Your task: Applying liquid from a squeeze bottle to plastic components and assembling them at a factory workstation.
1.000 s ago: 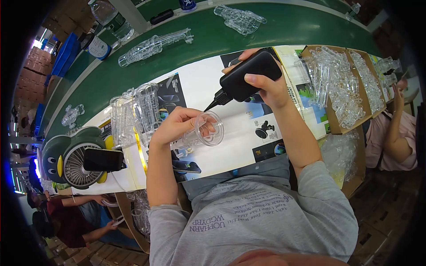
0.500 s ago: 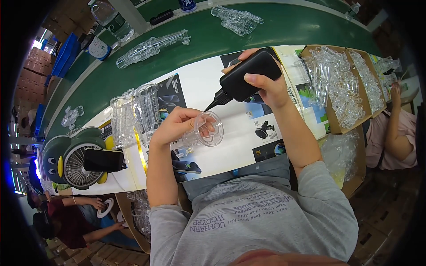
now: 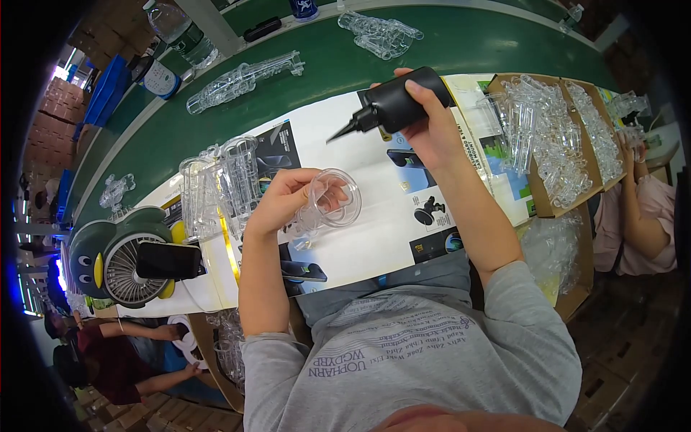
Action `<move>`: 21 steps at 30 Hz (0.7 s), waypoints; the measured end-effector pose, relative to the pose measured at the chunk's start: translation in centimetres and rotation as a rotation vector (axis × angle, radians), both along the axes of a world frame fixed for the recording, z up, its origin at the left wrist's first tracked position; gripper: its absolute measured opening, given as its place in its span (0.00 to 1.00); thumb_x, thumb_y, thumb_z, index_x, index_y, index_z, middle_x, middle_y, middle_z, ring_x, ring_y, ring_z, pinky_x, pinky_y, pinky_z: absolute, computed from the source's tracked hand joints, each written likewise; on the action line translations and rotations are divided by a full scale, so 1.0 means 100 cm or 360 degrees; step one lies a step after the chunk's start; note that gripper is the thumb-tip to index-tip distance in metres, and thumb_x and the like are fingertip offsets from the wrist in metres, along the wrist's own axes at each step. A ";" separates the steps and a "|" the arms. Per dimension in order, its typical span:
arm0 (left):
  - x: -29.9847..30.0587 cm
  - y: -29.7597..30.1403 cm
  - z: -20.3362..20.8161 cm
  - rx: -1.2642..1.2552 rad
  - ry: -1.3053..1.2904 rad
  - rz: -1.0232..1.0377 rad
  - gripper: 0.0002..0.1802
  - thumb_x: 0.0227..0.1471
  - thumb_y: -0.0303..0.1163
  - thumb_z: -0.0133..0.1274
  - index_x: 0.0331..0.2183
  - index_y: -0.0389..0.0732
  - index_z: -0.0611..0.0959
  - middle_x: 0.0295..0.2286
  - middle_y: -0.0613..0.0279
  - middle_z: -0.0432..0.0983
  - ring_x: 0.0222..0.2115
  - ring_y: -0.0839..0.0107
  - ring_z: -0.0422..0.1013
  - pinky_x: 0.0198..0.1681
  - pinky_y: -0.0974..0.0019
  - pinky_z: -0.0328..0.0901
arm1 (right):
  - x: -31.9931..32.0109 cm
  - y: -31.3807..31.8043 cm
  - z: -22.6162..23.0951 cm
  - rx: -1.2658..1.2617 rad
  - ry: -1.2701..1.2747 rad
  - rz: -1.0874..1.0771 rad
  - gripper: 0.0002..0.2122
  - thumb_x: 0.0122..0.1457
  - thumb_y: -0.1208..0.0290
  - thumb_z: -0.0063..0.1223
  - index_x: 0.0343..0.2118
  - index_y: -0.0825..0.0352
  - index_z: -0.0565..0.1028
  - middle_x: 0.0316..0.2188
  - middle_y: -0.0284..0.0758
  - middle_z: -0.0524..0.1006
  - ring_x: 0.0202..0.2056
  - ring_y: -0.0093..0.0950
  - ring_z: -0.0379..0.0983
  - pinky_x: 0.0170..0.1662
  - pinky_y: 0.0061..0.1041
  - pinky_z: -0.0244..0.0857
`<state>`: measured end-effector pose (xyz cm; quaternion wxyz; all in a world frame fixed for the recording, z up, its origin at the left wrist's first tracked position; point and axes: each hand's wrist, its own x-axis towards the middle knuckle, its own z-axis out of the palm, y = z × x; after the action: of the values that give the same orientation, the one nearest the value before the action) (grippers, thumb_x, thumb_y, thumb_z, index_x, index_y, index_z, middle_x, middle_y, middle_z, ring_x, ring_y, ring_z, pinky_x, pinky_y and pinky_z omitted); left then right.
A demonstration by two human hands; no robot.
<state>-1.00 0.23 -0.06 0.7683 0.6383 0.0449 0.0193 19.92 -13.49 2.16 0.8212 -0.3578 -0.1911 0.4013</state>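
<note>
My left hand (image 3: 284, 201) is closed around a clear plastic part (image 3: 342, 214) with a wide round rim and a narrower body, its ring end facing up and right. My right hand (image 3: 435, 126) grips a black squeeze bottle (image 3: 407, 99) with a tapered nozzle. The bottle lies tilted, its tip pointing left and down, above the rim and apart from it. Under both hands lies a printed cardboard sheet (image 3: 374, 248). Left of my left hand, several clear plastic parts (image 3: 219, 187) stand grouped together.
At the right, a cardboard box (image 3: 543, 194) holds many clear parts. More clear parts (image 3: 245, 81) lie on the green table (image 3: 461, 47). A penguin-shaped fan (image 3: 129, 263) with a phone (image 3: 169, 261) stands at left, below a water bottle (image 3: 180, 32). Co-workers sit at both sides.
My right hand has lifted the black bottle up and away from the clear part, and its nozzle no longer reaches the rim. My left hand has tilted the part slightly.
</note>
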 end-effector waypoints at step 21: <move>0.013 0.000 -0.001 -0.0159 0.0043 0.1004 0.20 0.50 0.24 0.48 0.47 0.35 0.68 0.36 0.59 0.71 0.36 0.72 0.72 0.36 0.73 0.68 | 0.022 0.027 -0.053 -0.0315 -0.0291 -0.0505 0.18 0.51 0.77 0.54 0.47 0.64 0.67 0.41 0.33 0.69 0.42 0.22 0.68 0.46 0.20 0.63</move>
<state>0.27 0.27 -0.13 0.7540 0.5547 0.2518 0.2459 22.17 -10.79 -3.11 0.8142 -0.4973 -0.1657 0.2497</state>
